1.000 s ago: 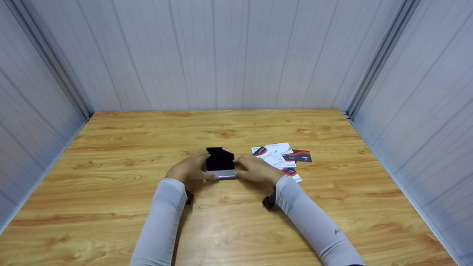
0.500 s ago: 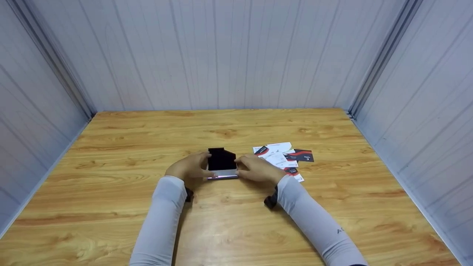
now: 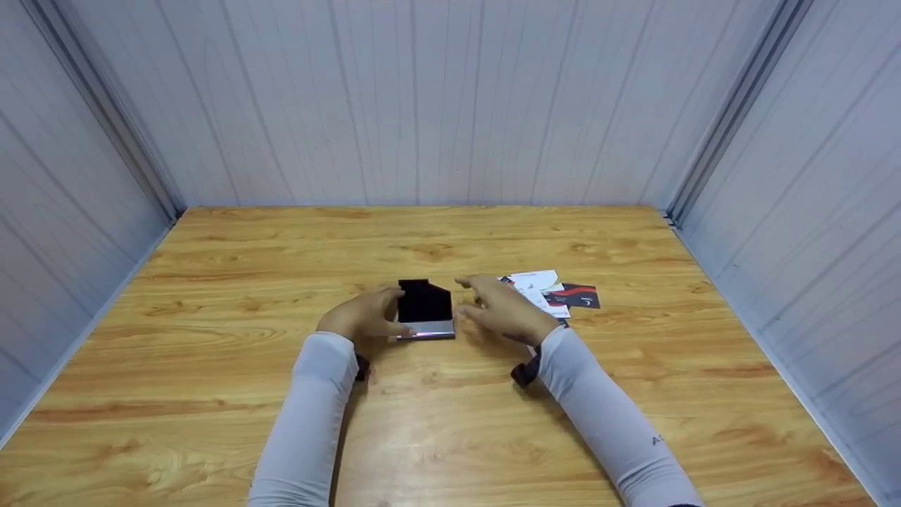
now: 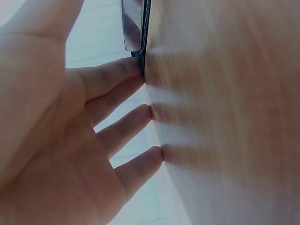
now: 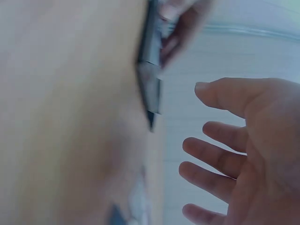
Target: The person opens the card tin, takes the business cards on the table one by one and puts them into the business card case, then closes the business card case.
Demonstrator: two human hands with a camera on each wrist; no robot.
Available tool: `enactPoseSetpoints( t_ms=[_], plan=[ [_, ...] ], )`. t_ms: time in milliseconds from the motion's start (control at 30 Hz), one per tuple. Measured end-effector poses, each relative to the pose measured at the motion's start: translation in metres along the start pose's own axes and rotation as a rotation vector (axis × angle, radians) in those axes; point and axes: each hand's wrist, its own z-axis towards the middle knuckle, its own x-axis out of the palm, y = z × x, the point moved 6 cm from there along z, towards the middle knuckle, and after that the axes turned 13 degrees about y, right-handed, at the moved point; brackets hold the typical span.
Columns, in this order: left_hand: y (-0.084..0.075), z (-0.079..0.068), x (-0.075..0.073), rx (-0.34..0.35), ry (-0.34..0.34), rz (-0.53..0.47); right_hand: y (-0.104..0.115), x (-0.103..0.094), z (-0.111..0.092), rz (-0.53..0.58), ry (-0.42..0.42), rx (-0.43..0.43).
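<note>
A business card case lies on the table, its black inner face up and a silver strip along the near edge. My left hand holds its left side, thumb on the silver strip and index finger at the far left part. In the left wrist view, the index fingertip touches the corner of the case while other fingertips rest on the wood. My right hand hovers just right of the case, fingers spread and apart from it, holding nothing. Several business cards lie overlapping behind and beside this hand, partly hidden by it.
The wooden table reaches back to a pale panelled wall, with side walls left and right. A dark wrist camera sits under the right wrist.
My right hand has let go of the case's right edge and moved a little right, its fingers spreading. The left hand stays on the case. The view has shifted slightly.
</note>
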Motion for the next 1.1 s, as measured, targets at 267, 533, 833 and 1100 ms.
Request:
enactPoseSetpoints(
  t_ms=[267,533,833,1100],
  plan=[
    [0.003,0.0,0.002,-0.001,-0.007,0.015,-0.016,-0.024,-0.017,0.076,0.002,0.031],
    [0.002,-0.001,0.003,-0.002,-0.009,0.021,-0.035,-0.038,-0.035,0.086,0.045,0.079],
    [0.001,-0.002,0.002,0.004,-0.014,0.008,-0.052,-0.049,-0.055,0.089,0.124,0.166],
    [0.002,-0.002,0.003,-0.01,-0.01,0.012,-0.064,-0.045,-0.066,0.082,0.232,0.304]
  ],
)
